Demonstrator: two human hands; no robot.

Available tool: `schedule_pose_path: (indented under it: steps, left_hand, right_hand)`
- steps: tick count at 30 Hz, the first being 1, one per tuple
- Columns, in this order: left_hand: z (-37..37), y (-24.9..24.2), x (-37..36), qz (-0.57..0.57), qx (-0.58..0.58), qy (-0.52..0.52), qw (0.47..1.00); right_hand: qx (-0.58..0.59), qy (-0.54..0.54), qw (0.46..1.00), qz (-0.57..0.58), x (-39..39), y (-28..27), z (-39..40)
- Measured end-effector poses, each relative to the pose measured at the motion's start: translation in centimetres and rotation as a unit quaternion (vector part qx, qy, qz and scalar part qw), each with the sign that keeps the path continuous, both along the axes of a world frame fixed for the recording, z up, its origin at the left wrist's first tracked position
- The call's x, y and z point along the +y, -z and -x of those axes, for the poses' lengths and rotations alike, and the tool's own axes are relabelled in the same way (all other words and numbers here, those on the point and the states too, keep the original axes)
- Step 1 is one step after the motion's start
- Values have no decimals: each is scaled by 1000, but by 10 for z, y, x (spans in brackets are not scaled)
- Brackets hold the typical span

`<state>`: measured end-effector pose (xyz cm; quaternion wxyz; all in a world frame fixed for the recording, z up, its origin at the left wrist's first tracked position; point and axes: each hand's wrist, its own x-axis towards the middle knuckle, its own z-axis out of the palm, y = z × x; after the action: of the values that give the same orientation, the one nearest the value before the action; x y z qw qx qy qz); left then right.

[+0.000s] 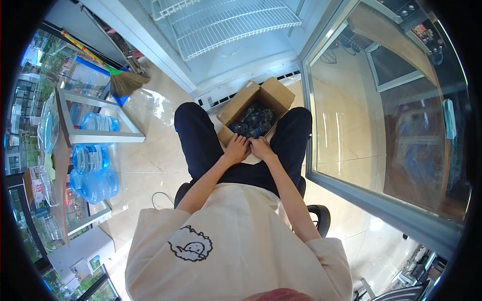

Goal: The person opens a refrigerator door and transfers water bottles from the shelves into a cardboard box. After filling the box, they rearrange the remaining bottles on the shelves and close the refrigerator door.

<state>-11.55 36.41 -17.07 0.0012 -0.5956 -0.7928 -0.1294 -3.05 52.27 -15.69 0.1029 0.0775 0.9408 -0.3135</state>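
An open cardboard box (278,95) stands on the floor between my knees, with several clear plastic bottles (256,120) inside. My left hand (237,148) and my right hand (260,147) meet at the near edge of the box, fingers bent and close together. Whether a bottle or the box edge is between the fingers is too small to tell. Beyond the box, a white fridge with wire shelves (236,30) stands with its door open.
The open glass fridge door (346,115) is at the right. On the left are large blue water jugs (95,184), a white-framed table (100,136) and a broom (125,82). A chair armrest (324,219) is beside my right hip.
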Motion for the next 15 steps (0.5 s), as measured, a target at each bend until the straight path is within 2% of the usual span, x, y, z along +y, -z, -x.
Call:
schedule_pose_path:
  steps: [1, 4, 5, 8, 11, 15]
  left_hand:
    - [-7, -1, -3, 50, -3, 9, 999]
    - [-22, 0, -5, 85, 61, 2, 994]
    - [-25, -2, -3, 137, 58, -1, 989]
    - [-34, -5, -4, 173, 127, 0, 977]
    - [-42, -9, -6, 226, 109, -4, 968]
    - [-54, -17, -22, 203, 115, 1, 972]
  right_hand:
    - [3, -10, 1000, -8, -6, -1, -5]
    - [36, -8, 996, -87, -25, -14, -24]
    - [32, 8, 995, -95, -32, -20, -29]
    - [13, 77, 996, -35, -45, -31, -42]
    - [7, 103, 994, -32, -62, -33, -55]
    - [45, 106, 992, -61, -86, -25, -71]
